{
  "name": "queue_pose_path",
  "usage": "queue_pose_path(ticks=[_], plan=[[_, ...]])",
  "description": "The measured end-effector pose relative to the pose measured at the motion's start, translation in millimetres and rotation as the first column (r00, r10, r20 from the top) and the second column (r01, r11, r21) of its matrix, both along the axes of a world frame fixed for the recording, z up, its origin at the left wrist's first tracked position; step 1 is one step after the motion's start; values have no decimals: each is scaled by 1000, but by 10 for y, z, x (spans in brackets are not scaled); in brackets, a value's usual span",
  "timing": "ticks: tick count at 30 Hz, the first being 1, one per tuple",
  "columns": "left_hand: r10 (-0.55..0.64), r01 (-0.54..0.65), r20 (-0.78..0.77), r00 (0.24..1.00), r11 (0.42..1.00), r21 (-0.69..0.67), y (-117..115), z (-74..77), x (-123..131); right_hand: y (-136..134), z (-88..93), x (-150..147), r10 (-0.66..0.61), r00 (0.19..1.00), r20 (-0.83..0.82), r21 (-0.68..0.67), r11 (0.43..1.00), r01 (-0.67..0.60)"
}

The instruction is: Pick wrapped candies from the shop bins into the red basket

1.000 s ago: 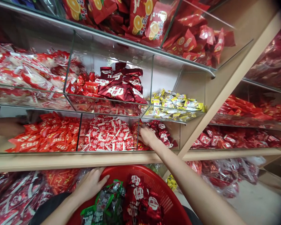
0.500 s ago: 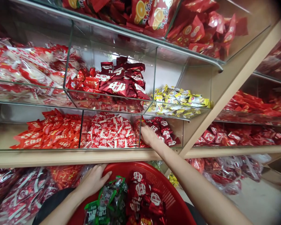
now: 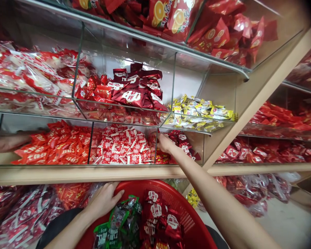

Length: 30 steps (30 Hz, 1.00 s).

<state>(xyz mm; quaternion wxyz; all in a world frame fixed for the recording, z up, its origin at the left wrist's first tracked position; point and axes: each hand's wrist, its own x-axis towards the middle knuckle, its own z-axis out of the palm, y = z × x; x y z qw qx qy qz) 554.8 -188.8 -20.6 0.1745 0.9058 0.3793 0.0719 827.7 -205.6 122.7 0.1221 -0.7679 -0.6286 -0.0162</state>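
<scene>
My right hand point(image 3: 166, 143) reaches into a glass bin and touches the dark red packets point(image 3: 184, 147) in it. The hand partly hides them, and I cannot tell whether it holds one. My left hand point(image 3: 103, 200) grips the rim of a red plastic basket point(image 3: 155, 186) below the shelf. Inside the basket lie dark red packets point(image 3: 158, 218) next to green-edged clear packets point(image 3: 121, 221).
Glass bins hold orange-red packets point(image 3: 52, 145), white-and-red packets point(image 3: 121, 145) and yellow packets point(image 3: 199, 116). Another person's forearm point(image 3: 7, 143) shows behind the glass at far left. A wooden shelf edge point(image 3: 93, 174) runs above the basket, with bagged goods beneath it.
My right hand has shifted slightly right among the dark red packets. Another person's forearm has reappeared at far left. My left hand stays on the basket rim.
</scene>
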Motion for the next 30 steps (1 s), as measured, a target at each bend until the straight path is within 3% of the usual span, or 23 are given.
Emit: queue_pose_path(ticks=[9,11,12,13,15,17,19,21,26,28,30], plan=[[18,-18,-28,999,1000,11,8,-22,-27,45,-43,61,37,980,-197,105,994,-17],[5,-5,-16,1000,1000,16,15,-28,-25,-44,-44,78,42,925,-377,172,985,25],[0,1,-12,1000,1000,17,18,-30,-22,-105,-39,78,50,848,-528,208,976,72],[-2,3,-12,1000,1000,17,21,-31,-20,-176,-31,74,68,716,-694,234,963,135],[3,-3,-12,1000,1000,17,24,-31,-16,-344,-8,51,144,341,-929,236,941,244],[7,-7,-8,1000,1000,12,26,-27,-13,-539,7,15,224,29,-974,225,943,245],[1,-1,3,1000,1000,7,26,-19,-10,-745,-7,-31,269,-166,-949,236,952,195],[-11,11,10,1000,1000,9,25,-9,-6,-948,-60,-90,275,-274,-921,237,958,164],[-30,31,-25,999,998,50,28,6,11,-1354,-330,-292,219,-458,-861,162,973,163],[-41,43,-37,998,997,58,32,8,13,-1475,-455,-388,196,-506,-840,137,979,152],[-47,49,-31,998,997,66,35,8,9,-1588,-581,-489,165,-500,-850,103,983,149]])
